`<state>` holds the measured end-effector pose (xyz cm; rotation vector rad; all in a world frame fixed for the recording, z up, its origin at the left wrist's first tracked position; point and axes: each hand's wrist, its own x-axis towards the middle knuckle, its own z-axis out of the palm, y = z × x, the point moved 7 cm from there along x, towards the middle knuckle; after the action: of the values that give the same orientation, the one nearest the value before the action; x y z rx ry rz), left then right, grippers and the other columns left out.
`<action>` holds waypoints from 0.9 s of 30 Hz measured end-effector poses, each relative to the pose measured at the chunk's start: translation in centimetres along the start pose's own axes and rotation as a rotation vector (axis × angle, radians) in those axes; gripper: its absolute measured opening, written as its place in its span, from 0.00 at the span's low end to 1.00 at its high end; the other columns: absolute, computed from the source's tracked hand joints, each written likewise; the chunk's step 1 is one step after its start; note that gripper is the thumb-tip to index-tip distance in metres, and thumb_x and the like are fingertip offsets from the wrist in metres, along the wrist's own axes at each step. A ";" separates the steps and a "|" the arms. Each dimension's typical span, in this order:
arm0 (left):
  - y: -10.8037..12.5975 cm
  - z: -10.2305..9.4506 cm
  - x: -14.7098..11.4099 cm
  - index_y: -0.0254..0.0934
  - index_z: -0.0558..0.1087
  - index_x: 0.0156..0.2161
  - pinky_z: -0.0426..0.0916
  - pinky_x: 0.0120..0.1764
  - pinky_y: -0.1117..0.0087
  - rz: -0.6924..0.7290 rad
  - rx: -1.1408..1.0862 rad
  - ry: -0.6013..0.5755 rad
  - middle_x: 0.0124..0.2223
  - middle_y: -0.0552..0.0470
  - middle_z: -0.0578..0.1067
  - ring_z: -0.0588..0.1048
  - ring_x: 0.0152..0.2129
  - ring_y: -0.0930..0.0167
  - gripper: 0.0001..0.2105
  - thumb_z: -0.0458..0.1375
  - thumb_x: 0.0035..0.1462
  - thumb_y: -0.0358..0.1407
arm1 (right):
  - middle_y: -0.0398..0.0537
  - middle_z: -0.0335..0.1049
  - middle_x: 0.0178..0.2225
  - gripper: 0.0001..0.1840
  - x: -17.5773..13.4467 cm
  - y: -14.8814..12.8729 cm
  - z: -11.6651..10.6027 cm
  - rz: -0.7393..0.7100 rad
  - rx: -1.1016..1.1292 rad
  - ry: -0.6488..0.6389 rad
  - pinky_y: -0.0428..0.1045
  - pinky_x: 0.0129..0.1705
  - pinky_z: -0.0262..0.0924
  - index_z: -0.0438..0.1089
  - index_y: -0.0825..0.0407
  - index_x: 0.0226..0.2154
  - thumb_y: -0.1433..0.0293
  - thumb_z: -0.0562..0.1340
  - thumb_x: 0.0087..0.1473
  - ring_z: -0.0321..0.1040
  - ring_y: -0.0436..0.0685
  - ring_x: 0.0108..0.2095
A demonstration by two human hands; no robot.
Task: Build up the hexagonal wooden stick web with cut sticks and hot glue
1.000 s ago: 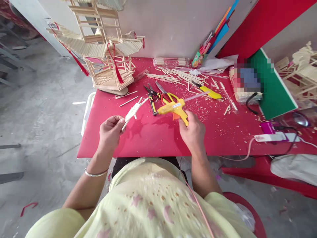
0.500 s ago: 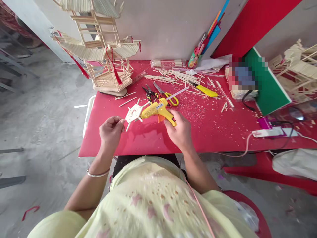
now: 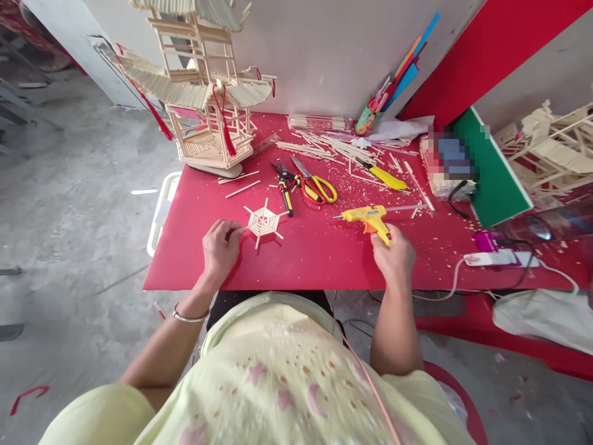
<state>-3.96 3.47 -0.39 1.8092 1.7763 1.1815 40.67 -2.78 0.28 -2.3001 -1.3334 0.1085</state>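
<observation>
Between the thumb and fingers of my left hand [image 3: 223,248] is one spoke of a hexagonal wooden-stick web [image 3: 264,221]. The web has pale rings of sticks with spokes jutting out past its edge. My right hand [image 3: 393,252] is wrapped round the handle of a yellow hot glue gun [image 3: 368,217], whose metal nozzle points left, apart from the web. A clear glue stick sticks out of the gun's back. Behind the web lie black-and-yellow pliers [image 3: 284,193] and scissors with yellow handles [image 3: 323,187].
A stick pagoda model [image 3: 210,117] with red tassels stands at the back left of the red table [image 3: 306,266]. Loose sticks [image 3: 324,147], a yellow utility knife [image 3: 388,178] and a pen cup [image 3: 367,118] are at the back. A power strip [image 3: 498,259] lies right.
My right hand has carried the glue gun away to the right, off the web. The web is now lower and turned to show its rings, still in my left hand.
</observation>
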 end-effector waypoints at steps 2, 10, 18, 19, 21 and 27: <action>0.1 0.5 -0.2 0.39 0.76 0.33 0.69 0.38 0.67 0.051 0.060 -0.033 0.37 0.49 0.79 0.76 0.33 0.68 0.08 0.60 0.62 0.38 | 0.62 0.77 0.45 0.28 1.3 1.2 1.0 -0.003 -0.064 -0.026 0.60 0.47 0.64 0.76 0.54 0.53 0.59 0.58 0.55 0.70 0.68 0.44; -0.2 1.2 -1.0 0.42 0.79 0.37 0.65 0.34 0.69 0.044 0.214 -0.128 0.40 0.50 0.81 0.77 0.32 0.69 0.09 0.58 0.66 0.41 | 0.64 0.70 0.57 0.26 -2.3 -6.6 -1.1 -0.303 -0.003 0.229 0.64 0.59 0.61 0.71 0.55 0.60 0.68 0.56 0.61 0.67 0.69 0.58; -0.1 0.5 -1.5 0.44 0.82 0.41 0.63 0.31 0.70 0.054 0.295 -0.140 0.44 0.51 0.80 0.77 0.34 0.70 0.10 0.60 0.65 0.44 | 0.51 0.79 0.46 0.17 -6.6 -16.4 4.7 -0.609 0.247 -0.293 0.50 0.52 0.66 0.77 0.48 0.49 0.64 0.54 0.71 0.75 0.57 0.47; -0.2 0.6 -1.5 0.44 0.82 0.41 0.62 0.31 0.70 0.064 0.302 -0.145 0.44 0.50 0.80 0.77 0.34 0.69 0.10 0.59 0.66 0.43 | 0.51 0.79 0.46 0.17 -6.2 -16.9 5.2 -0.596 0.222 -0.291 0.50 0.51 0.66 0.77 0.48 0.50 0.63 0.54 0.71 0.75 0.57 0.47; -0.4 0.7 -1.7 0.44 0.82 0.41 0.61 0.30 0.70 0.085 0.309 -0.157 0.42 0.51 0.80 0.77 0.35 0.69 0.10 0.58 0.67 0.42 | 0.51 0.78 0.47 0.17 -5.1 -17.7 5.9 -0.564 0.159 -0.263 0.50 0.48 0.65 0.76 0.48 0.51 0.62 0.54 0.71 0.75 0.57 0.46; -0.2 0.8 -2.3 0.43 0.81 0.39 0.61 0.29 0.70 0.142 0.302 -0.181 0.40 0.51 0.81 0.78 0.32 0.71 0.10 0.59 0.67 0.42 | 0.57 0.77 0.44 0.16 -1.5 -21.5 8.6 -0.578 -0.116 -0.270 0.50 0.38 0.62 0.74 0.51 0.51 0.60 0.58 0.69 0.74 0.61 0.41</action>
<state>-3.25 1.60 -1.74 2.1678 1.8228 0.7975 20.18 7.97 1.85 -1.9417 -2.1380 0.1565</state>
